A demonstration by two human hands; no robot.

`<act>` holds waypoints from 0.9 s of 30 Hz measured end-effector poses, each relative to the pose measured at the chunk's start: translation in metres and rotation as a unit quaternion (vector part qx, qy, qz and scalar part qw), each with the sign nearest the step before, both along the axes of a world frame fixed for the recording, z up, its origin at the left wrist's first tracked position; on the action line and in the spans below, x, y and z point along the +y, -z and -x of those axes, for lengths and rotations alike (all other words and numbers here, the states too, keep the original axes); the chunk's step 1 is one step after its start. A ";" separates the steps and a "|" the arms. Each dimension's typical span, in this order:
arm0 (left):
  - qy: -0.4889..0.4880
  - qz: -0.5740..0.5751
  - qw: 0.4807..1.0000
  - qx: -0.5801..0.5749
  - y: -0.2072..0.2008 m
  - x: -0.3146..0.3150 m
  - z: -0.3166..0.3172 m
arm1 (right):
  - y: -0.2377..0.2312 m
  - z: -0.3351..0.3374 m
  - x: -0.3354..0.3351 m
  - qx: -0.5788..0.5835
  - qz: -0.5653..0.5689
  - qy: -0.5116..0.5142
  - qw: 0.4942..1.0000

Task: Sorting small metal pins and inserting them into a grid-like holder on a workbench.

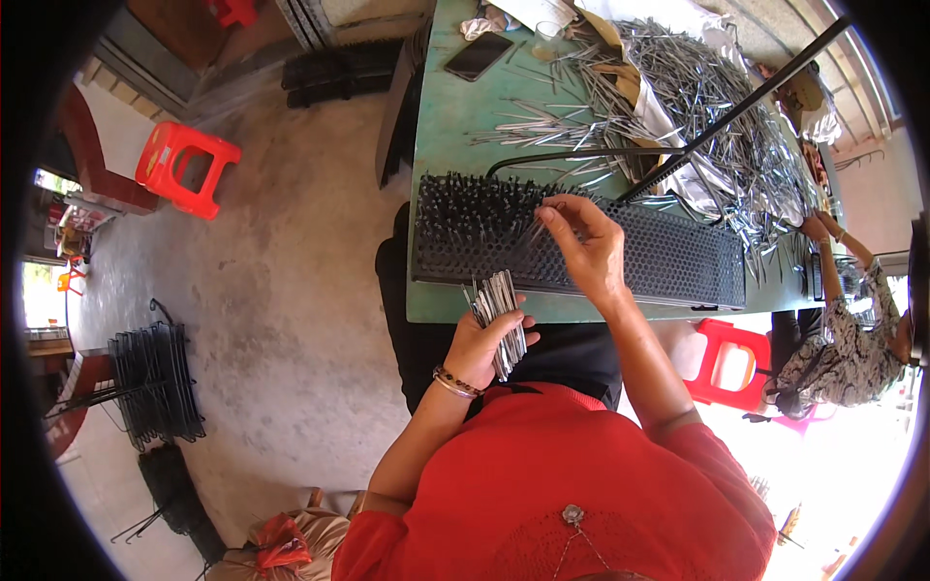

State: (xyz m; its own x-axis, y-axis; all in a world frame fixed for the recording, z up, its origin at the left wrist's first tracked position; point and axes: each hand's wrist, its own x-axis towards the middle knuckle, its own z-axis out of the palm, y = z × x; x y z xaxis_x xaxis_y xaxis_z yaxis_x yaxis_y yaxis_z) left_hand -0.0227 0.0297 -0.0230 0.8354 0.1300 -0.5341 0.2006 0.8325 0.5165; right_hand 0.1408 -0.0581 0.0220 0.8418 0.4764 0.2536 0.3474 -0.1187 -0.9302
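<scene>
My left hand (475, 347) is closed around a bundle of thin silvery metal strips (499, 302), held just off the table's near edge. My right hand (595, 257) hovers over a long black perforated panel (668, 254), thumb and fingertips pinched together. What sits in that pinch is too small and blurred to make out; faint thin lines run below it. Many thin dark pieces stand upright in the holes at the panel's left end (465, 208), while the holes toward the right look bare. A bent black metal rod (722, 126) rises across the panel.
The green table (450, 116) carries a large heap of loose metal strips (717, 87), a phone (479, 56) and a clear glass (547, 41). A co-worker (843, 349) reaches in at the right. Red stools (731, 363) and stacked black racks (155, 382) stand around.
</scene>
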 end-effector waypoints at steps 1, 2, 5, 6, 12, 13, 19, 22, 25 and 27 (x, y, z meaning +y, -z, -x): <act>-0.001 0.000 1.000 0.004 0.000 0.000 -0.001 | 0.003 0.000 0.001 0.000 0.000 0.001 1.000; -0.001 0.000 1.000 0.004 0.000 -0.001 -0.001 | 0.007 -0.001 0.002 -0.009 0.002 -0.004 1.000; 0.004 0.003 1.000 0.004 0.001 -0.002 -0.001 | 0.009 0.000 0.000 -0.012 0.008 -0.005 1.000; 0.002 0.001 1.000 0.003 0.003 -0.003 0.000 | 0.010 0.001 0.000 -0.026 0.003 -0.008 1.000; -0.003 0.009 1.000 0.005 0.004 -0.004 0.000 | 0.015 0.001 -0.001 -0.100 0.007 0.008 0.995; -0.003 0.011 1.000 0.007 0.004 -0.003 -0.001 | 0.016 0.000 -0.002 -0.108 0.002 0.017 0.994; -0.005 0.002 1.000 0.018 0.003 -0.003 0.000 | 0.019 0.005 -0.001 -0.108 -0.007 0.024 0.994; -0.004 0.001 1.000 0.027 0.000 -0.003 0.000 | 0.022 0.006 0.001 -0.143 0.014 0.000 0.990; -0.001 0.002 1.000 0.027 0.001 -0.003 0.000 | 0.031 0.007 0.003 -0.162 0.005 -0.002 0.987; -0.002 0.002 1.000 0.027 0.001 -0.003 0.001 | 0.030 0.008 0.004 -0.164 -0.006 -0.005 0.986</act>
State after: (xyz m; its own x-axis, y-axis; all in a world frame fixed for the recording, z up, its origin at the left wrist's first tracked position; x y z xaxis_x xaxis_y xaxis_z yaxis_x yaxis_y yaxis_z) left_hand -0.0236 0.0271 -0.0245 0.8051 0.1312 -0.5785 0.2239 0.8358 0.5012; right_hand 0.1331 -0.0539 -0.0084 0.7092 0.4794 0.5169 0.6305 -0.1034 -0.7693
